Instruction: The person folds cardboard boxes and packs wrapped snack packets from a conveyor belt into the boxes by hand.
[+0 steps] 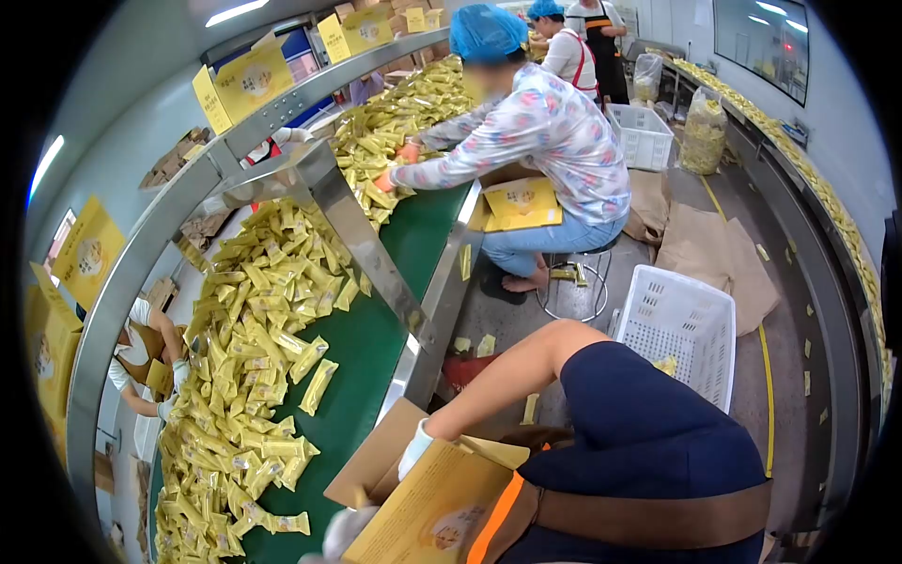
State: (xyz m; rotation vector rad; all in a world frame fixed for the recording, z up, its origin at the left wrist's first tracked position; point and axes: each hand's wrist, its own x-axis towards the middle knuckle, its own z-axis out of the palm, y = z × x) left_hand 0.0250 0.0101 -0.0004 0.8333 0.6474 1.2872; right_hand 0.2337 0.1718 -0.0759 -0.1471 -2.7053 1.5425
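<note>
Fingers, head view: those of the white-gloved right hand (414,451) go down behind the carton's upper edge, mostly hidden, so their grip cannot be told; the gloved left hand (346,534) is blurred beside the carton's lower corner, its fingers unclear too.
Yellow carton (453,508): tilted before the wearer's navy-and-brown clothing, just beside the conveyor's right edge near its closest end, with a brown inner flap (376,453) spread open toward the belt.
Green belt (362,376): bare in a strip along its right edge.
Yellow packets (240,376): heaped along the belt's left edge down to its near end; one packet (319,387) lies just beside the heap on bare green.
Metal bar (366,240): slanting across the belt, above the near heap.
Seated co-worker (554,132): at the belt's right edge, farther along, blue-capped, both hands among packets.
Opposite co-worker (169,407): gloved hands at the belt's left edge.
White crate (678,329): on the floor, behind the wearer's arm.
</note>
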